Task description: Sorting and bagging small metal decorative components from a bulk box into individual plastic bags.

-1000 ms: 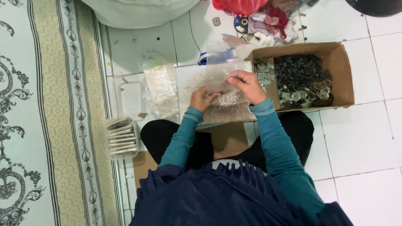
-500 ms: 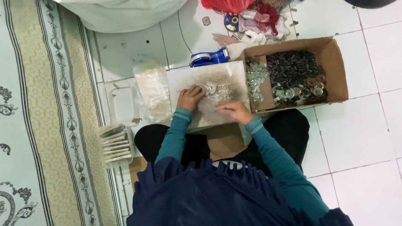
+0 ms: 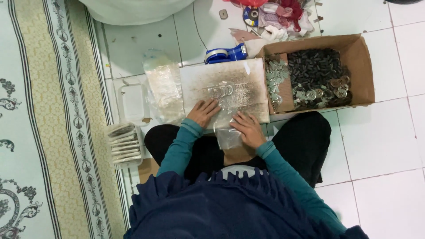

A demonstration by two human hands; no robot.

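left hand: my left hand (image 3: 203,111) lies flat, fingers spread wide, palm down on the board, centre of frame; grips nothing.
right hand: my right hand (image 3: 249,129) is open and flat too, pressing the clear plastic bag (image 3: 228,132) at the board's lower edge, just right of centre.
bag: small, transparent, crumpled; its lower part hangs off the board over my lap, its upper part lies between both hands.
washers: a few shiny metal rings (image 3: 221,90) sit in a short overlapping row on the board, just above my left hand, apart from the fingers.
board: stained pale board (image 3: 248,75) lies across my knees, centre of frame, touching the box on its right.
box: open cardboard box (image 3: 361,62) in upper right, holding dark small parts and silvery metal pieces.
tape: blue tape dispenser (image 3: 226,54) on the tiled floor just above the board.
left side: stack of clear bags (image 3: 164,88) beside the board; bundle of flat packets (image 3: 125,144) near lower left; patterned rug (image 3: 44,119) along the left edge.
me: seated on floor, teal sleeves, dark clothes.
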